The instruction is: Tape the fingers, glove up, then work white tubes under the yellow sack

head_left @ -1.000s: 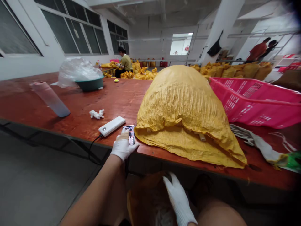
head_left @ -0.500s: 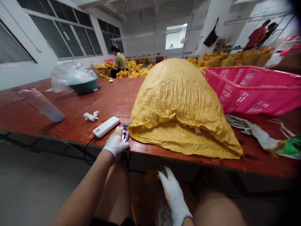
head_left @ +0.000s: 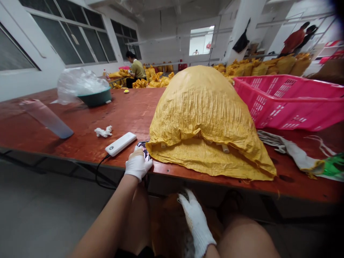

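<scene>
My left hand (head_left: 137, 165), in a white glove with bare fingertips, is closed around the near end of a phone (head_left: 145, 152) at the table's edge. The phone's lit screen shows partly beside my fingers. A white power bank (head_left: 120, 144) with a black cable lies just left of it. My right hand (head_left: 192, 213), in a white knit glove with dark-stained fingertips, hangs below the table edge between my knees, fingers loosely curved and apart. Under it is a dim yellowish sack (head_left: 166, 224) with pale contents, hard to make out.
A large, full yellow woven sack (head_left: 204, 107) lies on the red-brown table (head_left: 129, 114), pale sticks showing at its mouth. Right of it are a pink crate (head_left: 295, 111) and a whitish cloth (head_left: 295, 154). Leftward are a bottle (head_left: 49, 120), crumpled tissue (head_left: 103, 132) and a green basin (head_left: 95, 98). People are behind.
My left hand has shifted slightly right along the phone, and the screen picture differs. My right hand has moved a little left. The things on the table stay put.
</scene>
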`<state>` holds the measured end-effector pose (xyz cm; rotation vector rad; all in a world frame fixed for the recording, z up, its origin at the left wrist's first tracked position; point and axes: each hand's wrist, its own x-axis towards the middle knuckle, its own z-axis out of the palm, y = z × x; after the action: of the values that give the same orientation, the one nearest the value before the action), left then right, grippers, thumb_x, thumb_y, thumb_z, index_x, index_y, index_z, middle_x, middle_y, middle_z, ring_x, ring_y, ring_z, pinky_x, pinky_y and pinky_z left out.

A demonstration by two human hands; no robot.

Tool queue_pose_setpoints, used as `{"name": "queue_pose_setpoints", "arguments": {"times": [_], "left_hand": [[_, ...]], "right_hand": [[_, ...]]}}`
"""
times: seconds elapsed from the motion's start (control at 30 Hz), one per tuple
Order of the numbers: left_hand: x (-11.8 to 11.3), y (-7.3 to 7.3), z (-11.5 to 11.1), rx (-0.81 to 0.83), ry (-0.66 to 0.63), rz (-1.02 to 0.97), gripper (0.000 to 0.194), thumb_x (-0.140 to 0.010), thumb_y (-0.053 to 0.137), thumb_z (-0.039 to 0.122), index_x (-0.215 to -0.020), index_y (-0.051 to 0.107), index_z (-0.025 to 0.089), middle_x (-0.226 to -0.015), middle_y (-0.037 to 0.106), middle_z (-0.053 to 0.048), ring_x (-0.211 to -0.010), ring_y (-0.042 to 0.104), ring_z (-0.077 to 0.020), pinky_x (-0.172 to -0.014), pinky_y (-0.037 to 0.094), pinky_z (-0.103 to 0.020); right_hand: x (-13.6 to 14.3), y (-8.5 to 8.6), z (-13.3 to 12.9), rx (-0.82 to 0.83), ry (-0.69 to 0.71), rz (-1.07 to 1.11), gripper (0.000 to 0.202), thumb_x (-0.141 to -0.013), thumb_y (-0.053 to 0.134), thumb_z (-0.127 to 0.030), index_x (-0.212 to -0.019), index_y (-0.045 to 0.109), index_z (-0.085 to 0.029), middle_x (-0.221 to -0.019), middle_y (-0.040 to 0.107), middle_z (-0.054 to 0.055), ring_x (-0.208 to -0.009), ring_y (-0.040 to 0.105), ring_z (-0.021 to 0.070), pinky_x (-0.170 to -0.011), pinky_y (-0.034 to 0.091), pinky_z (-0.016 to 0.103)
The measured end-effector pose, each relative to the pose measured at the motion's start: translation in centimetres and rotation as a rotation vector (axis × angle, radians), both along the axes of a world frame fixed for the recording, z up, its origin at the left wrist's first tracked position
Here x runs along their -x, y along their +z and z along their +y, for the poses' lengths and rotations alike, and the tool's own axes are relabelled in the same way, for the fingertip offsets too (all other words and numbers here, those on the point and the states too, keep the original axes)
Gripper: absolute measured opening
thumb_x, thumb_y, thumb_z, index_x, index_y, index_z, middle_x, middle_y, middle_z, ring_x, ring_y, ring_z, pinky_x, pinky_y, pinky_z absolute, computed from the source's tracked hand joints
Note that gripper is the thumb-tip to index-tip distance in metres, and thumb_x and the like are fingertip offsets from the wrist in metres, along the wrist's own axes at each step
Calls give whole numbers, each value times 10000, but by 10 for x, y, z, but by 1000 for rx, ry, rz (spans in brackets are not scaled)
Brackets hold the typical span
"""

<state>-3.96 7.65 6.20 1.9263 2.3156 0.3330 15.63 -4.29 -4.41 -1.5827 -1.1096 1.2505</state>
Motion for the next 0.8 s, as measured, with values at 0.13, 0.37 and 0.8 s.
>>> {"name": "queue_pose_setpoints", "arguments": {"times": [0.13, 0.37, 0.8], "left_hand": [[1, -1, 0, -24, -3, 31, 353, -744, 516, 438, -1014, 524, 211, -1059, 580, -108, -908, 562, -271, -670, 421, -347], [-7, -1, -8, -41, 60, 27, 419, -730, 531, 438, -1080, 502, 210, -1149, 546, -119, -956, 550, -295, -697, 436, -383], [-6, -1, -13, -89, 67, -115, 465, -699, 604, 340, -1115, 526, 148, -1103, 589, -172, -1032, 526, -355, -811, 440, -481]], "right_hand": [[0, 0, 0, 6, 23, 1, 370, -766, 506, -418, -1081, 633, -269, -1136, 649, 7, -1079, 589, 231, -933, 451, 285], [2, -6, 4, 23, 97, 19, 340, -744, 542, -381, -1017, 676, -229, -1081, 675, 33, -1067, 598, 243, -937, 452, 299], [10, -20, 2, 44, 127, 121, 341, -761, 546, -402, -1019, 669, -216, -1072, 678, 64, -1010, 629, 239, -936, 474, 351]]}}
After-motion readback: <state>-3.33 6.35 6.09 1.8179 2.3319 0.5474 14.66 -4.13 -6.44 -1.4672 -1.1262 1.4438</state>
